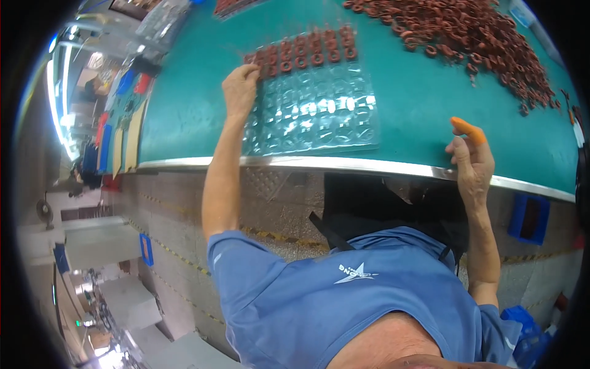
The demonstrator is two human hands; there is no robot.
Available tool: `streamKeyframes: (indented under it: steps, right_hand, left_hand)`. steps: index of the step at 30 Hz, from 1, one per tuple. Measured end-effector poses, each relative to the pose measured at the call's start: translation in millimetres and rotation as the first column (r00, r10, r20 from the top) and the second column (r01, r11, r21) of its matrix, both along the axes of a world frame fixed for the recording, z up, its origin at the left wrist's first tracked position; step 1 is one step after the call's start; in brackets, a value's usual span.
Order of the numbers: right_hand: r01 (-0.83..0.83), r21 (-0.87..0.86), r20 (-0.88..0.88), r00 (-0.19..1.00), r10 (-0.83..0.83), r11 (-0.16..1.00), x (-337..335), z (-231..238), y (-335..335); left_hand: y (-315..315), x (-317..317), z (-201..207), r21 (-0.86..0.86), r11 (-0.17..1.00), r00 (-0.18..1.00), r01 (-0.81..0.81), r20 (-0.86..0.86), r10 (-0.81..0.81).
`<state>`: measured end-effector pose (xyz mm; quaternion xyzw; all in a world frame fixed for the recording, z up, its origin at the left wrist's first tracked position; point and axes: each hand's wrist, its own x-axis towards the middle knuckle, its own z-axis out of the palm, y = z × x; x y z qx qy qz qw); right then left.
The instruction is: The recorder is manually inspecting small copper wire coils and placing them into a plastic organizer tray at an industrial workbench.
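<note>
A blue short-sleeved fabric shirt with a pale star print (369,307) is nearest the camera, filling the lower middle of the frame. Beyond it, a bench with a smooth green top (418,92) and a bright metal front edge (369,165) spans the upper half.

In the upper middle lies a clear plastic tray with rows of moulded pockets (313,120). Small red-brown rings (317,59) sit in its upper rows, side by side. The left hand (239,92) reaches to the tray's upper left corner; its fingers are drawn together right at the leftmost rings, the other rings lying to the right of the fingertips. Whether they are clamped on one cannot be told, as the hand covers the spot.

The right hand (476,166), right of centre, is raised near the metal edge, well apart from the tray. Its index finger wears an orange rubbery finger cover (472,131) and bends above the thumb, the two tips apart. A large loose heap of similar red-brown rings (461,27) spreads across the upper right, beyond this hand's fingers.
</note>
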<state>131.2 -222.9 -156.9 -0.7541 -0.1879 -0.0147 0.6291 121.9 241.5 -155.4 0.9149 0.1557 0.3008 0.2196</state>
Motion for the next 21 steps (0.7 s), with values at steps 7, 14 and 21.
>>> streamKeyframes:
  steps: [7, 14, 21]
  right_hand:
    - [-0.015, 0.000, 0.018, 1.000, 0.015, 1.000, 3.5, 3.3, 1.8]
    - [0.016, -0.299, 0.342, 0.935, 0.092, 0.954, 32.5, 20.9, -4.4]
    - [0.444, -0.542, 0.668, 0.743, 0.045, 0.713, 159.2, -15.6, -48.1]
  left_hand:
    - [-94.7, -45.9, 40.6, 0.084, 0.807, 0.804, 0.585, -0.191, -0.563]
    - [-147.1, -62.5, 14.8, 0.214, 0.678, 0.679, 0.703, -0.487, -0.550]
    - [-122.5, -64.0, 2.4, 0.240, 0.727, 0.729, 0.643, -0.480, -0.487]
